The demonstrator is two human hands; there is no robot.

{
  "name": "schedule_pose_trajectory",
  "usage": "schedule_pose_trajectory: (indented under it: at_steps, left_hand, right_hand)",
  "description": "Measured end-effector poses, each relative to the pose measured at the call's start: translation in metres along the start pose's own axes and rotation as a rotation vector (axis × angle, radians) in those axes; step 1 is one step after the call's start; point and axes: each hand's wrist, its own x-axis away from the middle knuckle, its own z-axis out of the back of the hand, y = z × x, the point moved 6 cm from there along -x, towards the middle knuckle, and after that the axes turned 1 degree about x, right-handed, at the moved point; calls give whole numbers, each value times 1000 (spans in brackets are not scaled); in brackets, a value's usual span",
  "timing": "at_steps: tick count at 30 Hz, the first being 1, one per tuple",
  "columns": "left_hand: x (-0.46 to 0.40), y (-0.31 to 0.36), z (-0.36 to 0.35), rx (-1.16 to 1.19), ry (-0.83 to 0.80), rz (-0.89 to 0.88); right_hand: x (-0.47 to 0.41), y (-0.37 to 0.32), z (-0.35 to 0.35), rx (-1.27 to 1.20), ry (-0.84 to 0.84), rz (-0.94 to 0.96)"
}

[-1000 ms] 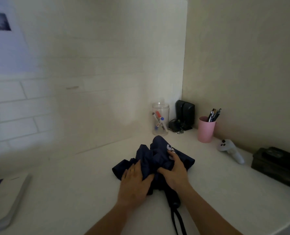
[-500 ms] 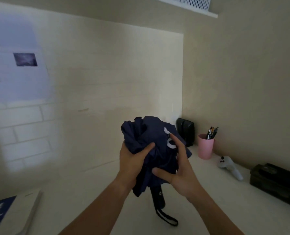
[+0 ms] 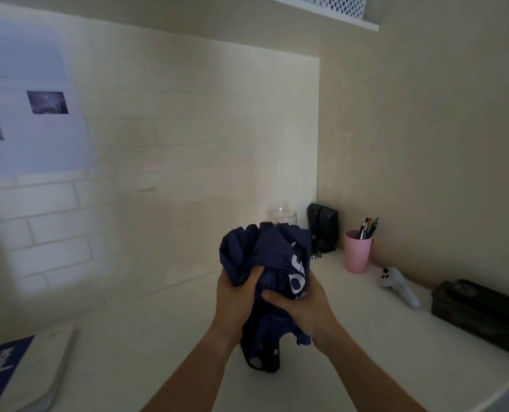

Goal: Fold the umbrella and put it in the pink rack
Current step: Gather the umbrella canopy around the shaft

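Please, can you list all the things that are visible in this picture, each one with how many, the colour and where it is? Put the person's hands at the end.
umbrella: one, navy blue, held above the desk in both hands
desk: one, white, across the bottom
cup: one, pink, back right of the desk, with pens
controller: one, white, right of the cup
case: one, black, far right
jar: one, clear, behind the umbrella
box: one, black, in the corner
book: one, white and blue, lower left
paper: one, white, on the left wall
shelf: one, white, top right
left hand: grips the cloth
right hand: grips the cloth
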Motion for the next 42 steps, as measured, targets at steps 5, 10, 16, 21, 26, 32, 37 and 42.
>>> schedule_pose_trajectory:
  at_steps: [5,10,16,21,26,32,37,42]
  left_hand:
    - [-6,-3,25,38,83,107]
    - [1,-3,16,75,-13,159]
    - [-11,24,-5,-132,-122,-48]
    - [-7,12,-1,-98,-154,-49]
    - [-7,8,2,-20,-120,-6]
    - [-12,-3,15,58,-77,37]
    - [-19,0,36,91,12,95]
    - [-11,8,66,216,97,174]
  right_hand:
    - [2,21,16,-126,103,-116]
    - [10,21,0,-221,89,-129]
    - [2,-10,-8,-84,-30,-2]
    - [5,-10,-23,95,-104,42]
    - [1,-7,-33,215,-125,113]
    - [5,1,-46,232,-70,196]
    - [2,1,-62,234,-113,148]
    - [3,-11,-54,105,-167,-80]
